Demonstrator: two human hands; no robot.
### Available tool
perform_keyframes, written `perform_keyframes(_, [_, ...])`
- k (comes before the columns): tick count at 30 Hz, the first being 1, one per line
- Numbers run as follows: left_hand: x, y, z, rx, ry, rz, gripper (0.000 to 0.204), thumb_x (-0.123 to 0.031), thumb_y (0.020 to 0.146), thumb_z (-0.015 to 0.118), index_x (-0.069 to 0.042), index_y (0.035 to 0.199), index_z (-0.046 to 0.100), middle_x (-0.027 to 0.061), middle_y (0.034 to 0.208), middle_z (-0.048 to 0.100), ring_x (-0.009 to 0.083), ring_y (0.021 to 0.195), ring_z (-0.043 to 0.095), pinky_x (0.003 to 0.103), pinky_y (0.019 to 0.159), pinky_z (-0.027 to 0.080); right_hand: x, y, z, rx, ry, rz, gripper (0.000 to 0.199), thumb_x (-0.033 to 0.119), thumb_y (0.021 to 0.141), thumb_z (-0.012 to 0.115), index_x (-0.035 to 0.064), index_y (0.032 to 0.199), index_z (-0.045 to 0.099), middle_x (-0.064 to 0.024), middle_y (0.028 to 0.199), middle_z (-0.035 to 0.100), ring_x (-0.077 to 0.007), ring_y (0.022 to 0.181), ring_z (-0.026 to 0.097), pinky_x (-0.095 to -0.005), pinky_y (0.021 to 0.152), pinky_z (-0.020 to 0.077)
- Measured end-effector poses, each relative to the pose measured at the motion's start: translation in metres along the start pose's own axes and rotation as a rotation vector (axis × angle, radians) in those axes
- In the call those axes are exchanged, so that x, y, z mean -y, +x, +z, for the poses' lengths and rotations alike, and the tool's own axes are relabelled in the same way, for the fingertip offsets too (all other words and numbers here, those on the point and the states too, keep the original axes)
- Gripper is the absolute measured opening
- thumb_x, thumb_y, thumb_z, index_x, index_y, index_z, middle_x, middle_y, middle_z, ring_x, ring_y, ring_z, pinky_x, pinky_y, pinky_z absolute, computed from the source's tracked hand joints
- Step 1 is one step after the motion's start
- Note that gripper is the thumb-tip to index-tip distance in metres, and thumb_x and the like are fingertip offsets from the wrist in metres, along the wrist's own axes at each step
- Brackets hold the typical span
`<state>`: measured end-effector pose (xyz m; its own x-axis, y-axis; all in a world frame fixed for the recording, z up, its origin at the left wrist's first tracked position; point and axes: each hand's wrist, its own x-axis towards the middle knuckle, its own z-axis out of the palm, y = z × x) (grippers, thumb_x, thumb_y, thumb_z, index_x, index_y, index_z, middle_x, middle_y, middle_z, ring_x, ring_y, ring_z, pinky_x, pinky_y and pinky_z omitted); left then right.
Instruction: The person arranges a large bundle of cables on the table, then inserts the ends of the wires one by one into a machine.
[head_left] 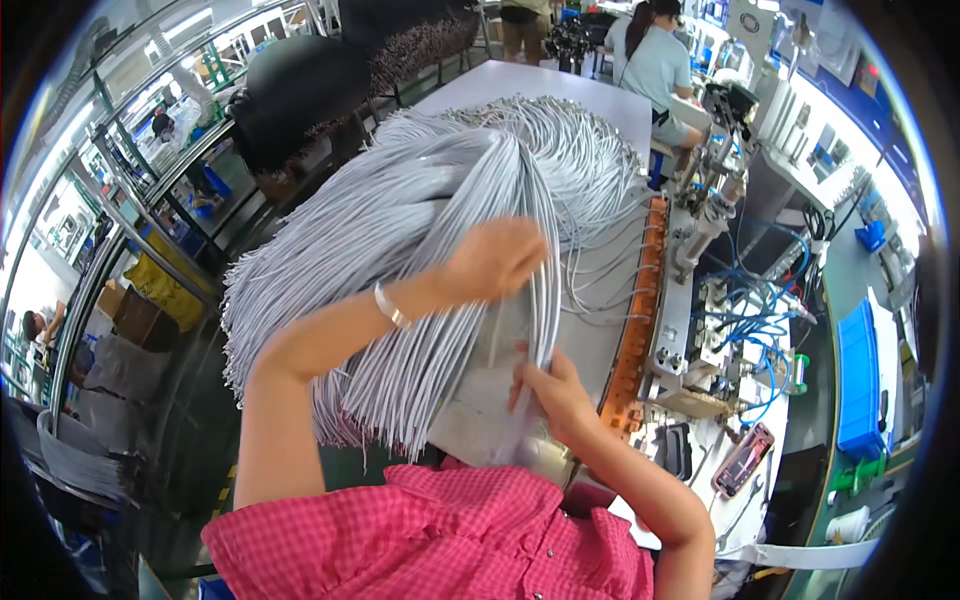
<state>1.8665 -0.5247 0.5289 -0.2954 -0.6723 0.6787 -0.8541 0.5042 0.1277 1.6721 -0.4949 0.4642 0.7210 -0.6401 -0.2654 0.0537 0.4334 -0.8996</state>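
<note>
A big heap of thin grey cables (350,230) lies across the table, its loose ends hanging off the near left side. My right hand (555,395) is closed around the lower part of a hanging strand of grey cables (543,300), thumb on top; what lies just below it is smeared by motion. Higher up, my left hand (497,260) is curled over the heap beside that strand. Its fingers are bent in and slightly blurred, and what they hold, if anything, is hidden. A pale band circles the left wrist.
An orange slotted strip (636,330) runs along the table's right side, with several cable ends leading to it. Beyond stands a machine with blue air tubes (760,345). A phone (743,460) and a wrench (745,508) lie at the near right. Another person (655,60) sits farther off.
</note>
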Motion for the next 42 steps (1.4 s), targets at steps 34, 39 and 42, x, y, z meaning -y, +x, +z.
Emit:
perform_keyframes(34, [-0.066,-0.015,0.01,0.87,-0.051,0.567,0.007,-0.01,0.07,0.055,-0.006,0.074,0.051,0.006,0.069,0.052,0.0228,0.066,0.055,0.035,0.061,0.045,0.093,-0.163,-0.026,0.605,0.056,-1.006,0.018,0.021,0.086,0.055,0.0083,0.089,0.067,-0.0151,0.092,0.066,-0.0353,0.073,0.062,-0.0348,0.06,0.049])
perform_keyframes(39, [-0.065,-0.017,0.011,0.889,-0.15,0.654,0.008,-0.011,0.071,0.055,-0.007,0.077,0.052,0.0049,0.071,0.051,0.0209,0.067,0.055,0.031,0.061,0.043,0.074,-0.185,-0.058,0.463,-0.057,-1.098,0.014,0.013,0.077,0.069,0.0006,0.083,0.067,-0.0215,0.093,0.061,-0.0273,0.079,0.06,-0.0277,0.062,0.0509])
perform_keyframes(42, [-0.06,-0.028,0.013,0.863,-0.133,0.636,0.01,-0.012,0.071,0.055,-0.008,0.079,0.052,0.0044,0.072,0.05,0.02,0.068,0.054,0.03,0.061,0.042,0.054,-0.177,-0.078,0.078,-0.04,-1.102,0.011,0.012,0.081,0.065,0.0018,0.079,0.061,-0.0148,0.089,0.058,-0.0215,0.067,0.055,-0.0246,0.055,0.0464])
